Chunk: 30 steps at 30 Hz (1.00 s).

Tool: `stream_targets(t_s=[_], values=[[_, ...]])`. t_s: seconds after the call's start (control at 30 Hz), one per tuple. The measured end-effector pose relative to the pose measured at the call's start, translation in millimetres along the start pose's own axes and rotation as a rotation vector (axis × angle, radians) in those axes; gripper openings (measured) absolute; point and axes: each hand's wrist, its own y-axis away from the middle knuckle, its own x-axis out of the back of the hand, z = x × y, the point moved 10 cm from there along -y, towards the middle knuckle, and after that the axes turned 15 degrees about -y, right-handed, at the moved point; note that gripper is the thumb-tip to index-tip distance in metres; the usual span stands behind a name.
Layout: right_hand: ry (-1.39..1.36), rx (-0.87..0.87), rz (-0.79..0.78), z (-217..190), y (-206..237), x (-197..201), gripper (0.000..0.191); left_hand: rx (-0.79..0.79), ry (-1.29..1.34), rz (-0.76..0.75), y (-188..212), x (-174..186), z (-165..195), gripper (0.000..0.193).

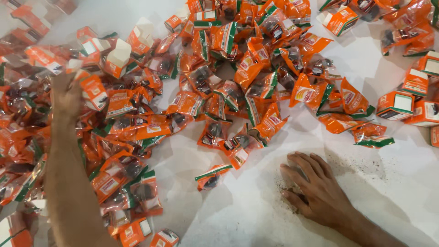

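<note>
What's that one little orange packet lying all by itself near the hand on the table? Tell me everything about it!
The lone packet is a small pouch of shiny, crinkly plastic, orange with a green and white stripe along its upper edge. Something dark and roundish shows through its clear part. It lies flat and tilted on the white surface, just below the big heap of packets, touching no hand. The right hand rests flat, off to its right.

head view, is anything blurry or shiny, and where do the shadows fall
Head view: the left hand and the small carton it holds are motion-blurred; the orange sachets show glare on their wrappers; the right hand, flat on the white surface, is sharp, with soft shadows beneath the sachets.
</note>
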Motion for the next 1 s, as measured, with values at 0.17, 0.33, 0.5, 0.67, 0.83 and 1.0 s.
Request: stream_targets(t_s=[0.17, 0.33, 0.5, 0.67, 0.83, 1.0], values=[[0.036, -0.027, 0.005, -2.0, -2.6, -4.4, 0.058, -0.024, 0.1, -0.33, 15.3, -51.4, 93.0, 0.056], [0.062, -0.025, -0.013, -2.4, -5.4, -7.7, 0.059, -0.376, 0.346, -0.194, 22.1, -44.5, 164.3, 0.041], [0.082, -0.007, -0.022, -3.5, -7.5, -9.4, 0.059, 0.087, 0.077, 0.383, -71.1, -8.0, 16.0, 0.047], [0.098, -0.018, -0.046, -2.9, -9.3, -10.6, 0.058, -0.006, 0.139, -0.06, -109.5, -101.1, 22.4, 0.07], [0.077, -0.005, -0.018, -7.0, -7.9, -6.0, 0.056, 0.048, 0.069, -0.416, -87.0, -166.5, 68.5, 0.048], [0.053, -0.019, -0.048, -9.5, -3.4, -4.7, 0.057, -0.238, -0.054, -0.099, -48.9, -131.2, 160.2, 0.025]])
